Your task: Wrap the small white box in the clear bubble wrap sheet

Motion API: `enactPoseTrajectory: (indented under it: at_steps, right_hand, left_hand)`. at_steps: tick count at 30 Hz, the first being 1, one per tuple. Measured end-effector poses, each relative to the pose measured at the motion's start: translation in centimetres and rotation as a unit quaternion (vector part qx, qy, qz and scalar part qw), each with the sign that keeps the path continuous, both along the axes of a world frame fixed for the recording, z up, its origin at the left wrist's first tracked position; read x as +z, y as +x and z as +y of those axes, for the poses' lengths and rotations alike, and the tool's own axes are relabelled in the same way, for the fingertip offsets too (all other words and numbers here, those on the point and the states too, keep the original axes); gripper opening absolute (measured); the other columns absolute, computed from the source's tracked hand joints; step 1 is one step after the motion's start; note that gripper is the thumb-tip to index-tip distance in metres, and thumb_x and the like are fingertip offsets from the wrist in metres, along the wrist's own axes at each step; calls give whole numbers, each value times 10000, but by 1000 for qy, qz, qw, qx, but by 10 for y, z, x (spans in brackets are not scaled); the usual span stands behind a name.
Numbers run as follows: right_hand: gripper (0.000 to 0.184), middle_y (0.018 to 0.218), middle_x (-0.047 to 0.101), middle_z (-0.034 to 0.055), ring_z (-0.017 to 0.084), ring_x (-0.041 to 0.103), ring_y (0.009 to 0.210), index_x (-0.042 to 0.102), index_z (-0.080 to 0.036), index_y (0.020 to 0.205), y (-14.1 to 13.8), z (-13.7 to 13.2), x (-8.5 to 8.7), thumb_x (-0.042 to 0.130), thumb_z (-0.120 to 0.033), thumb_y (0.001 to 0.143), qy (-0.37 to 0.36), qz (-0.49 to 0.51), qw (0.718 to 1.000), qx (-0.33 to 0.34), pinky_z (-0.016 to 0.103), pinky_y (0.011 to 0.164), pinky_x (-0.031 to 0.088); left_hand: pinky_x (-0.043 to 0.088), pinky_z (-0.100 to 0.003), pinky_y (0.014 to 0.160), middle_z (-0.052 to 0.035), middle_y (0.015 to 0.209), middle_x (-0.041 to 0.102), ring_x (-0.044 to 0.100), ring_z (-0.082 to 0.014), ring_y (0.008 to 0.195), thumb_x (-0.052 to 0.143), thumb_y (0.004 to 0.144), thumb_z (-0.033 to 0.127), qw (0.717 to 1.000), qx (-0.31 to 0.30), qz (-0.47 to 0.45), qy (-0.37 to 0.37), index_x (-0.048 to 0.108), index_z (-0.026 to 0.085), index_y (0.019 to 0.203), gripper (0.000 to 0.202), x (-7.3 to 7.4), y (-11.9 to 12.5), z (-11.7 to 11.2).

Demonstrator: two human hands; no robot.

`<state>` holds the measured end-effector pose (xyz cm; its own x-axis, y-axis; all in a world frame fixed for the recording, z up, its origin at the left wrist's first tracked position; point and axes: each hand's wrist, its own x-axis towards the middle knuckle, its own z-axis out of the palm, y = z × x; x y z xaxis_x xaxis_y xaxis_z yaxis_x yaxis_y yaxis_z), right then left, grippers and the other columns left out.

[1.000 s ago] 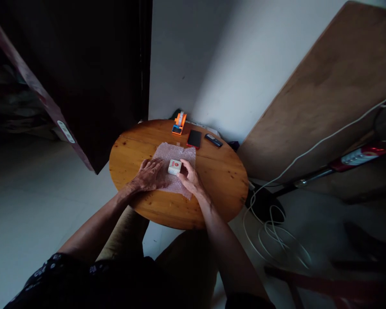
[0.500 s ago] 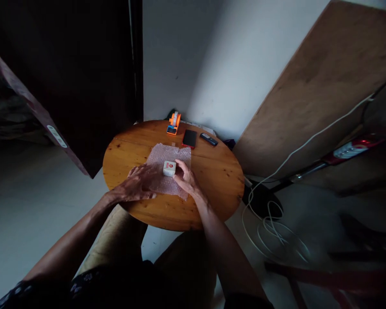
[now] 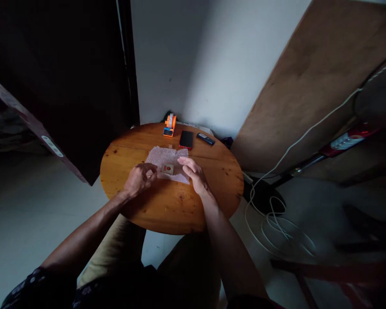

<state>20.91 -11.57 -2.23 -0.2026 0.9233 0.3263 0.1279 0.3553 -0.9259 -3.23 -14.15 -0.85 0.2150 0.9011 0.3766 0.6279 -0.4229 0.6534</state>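
A small white box with a red print on top sits on a sheet of bubble wrap on the round wooden table. The near part of the wrap is folded up against the box's front side and hides its lower part. At the wrap's left edge my left hand is closed, its fingertips pinching the sheet. My right hand stands open on the right, fingers stretched out beside the wrap and a little apart from the box.
An orange tape dispenser stands at the back of the wooden table. To its right lie a phone and a small dark device. A white cable coils on the floor at right.
The near part of the bubble wrap has been folded up toward the box. My left hand has gone from spread flat to a pinch, and my right hand has come off the box.
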Motion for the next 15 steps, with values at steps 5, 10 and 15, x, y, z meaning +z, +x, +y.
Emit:
enactPoseTrajectory:
  at_steps: [5, 10, 15]
  right_hand:
    - [682, 1171, 700, 95, 279, 652, 1093, 611, -219, 1262, 1, 4, -7, 785, -512, 671, -66, -35, 997, -23, 416, 915, 534]
    - [259, 689, 658, 4, 172, 598, 642, 703, -176, 860, -4, 15, -23, 664, -406, 746, -71, -77, 986, -126, 309, 641, 505]
    - [214, 641, 631, -16, 153, 568, 618, 673, -195, 773, -4, 16, -22, 647, -402, 723, -81, -64, 986, -130, 273, 606, 460]
  left_hand:
    - [455, -298, 670, -74, 774, 722, 662, -227, 748, 552, 739, 299, 993, 103, 39, -48, 696, 180, 787, 193, 14, 20, 39]
    - [418, -269, 603, -45, 732, 677, 617, -200, 708, 567, 707, 320, 990, 75, -30, -112, 686, 177, 792, 205, 4, 16, 53]
    - [406, -252, 552, -36, 782, 666, 587, -184, 685, 739, 646, 468, 972, -33, -139, -188, 678, 182, 944, 418, -2, 5, 48]
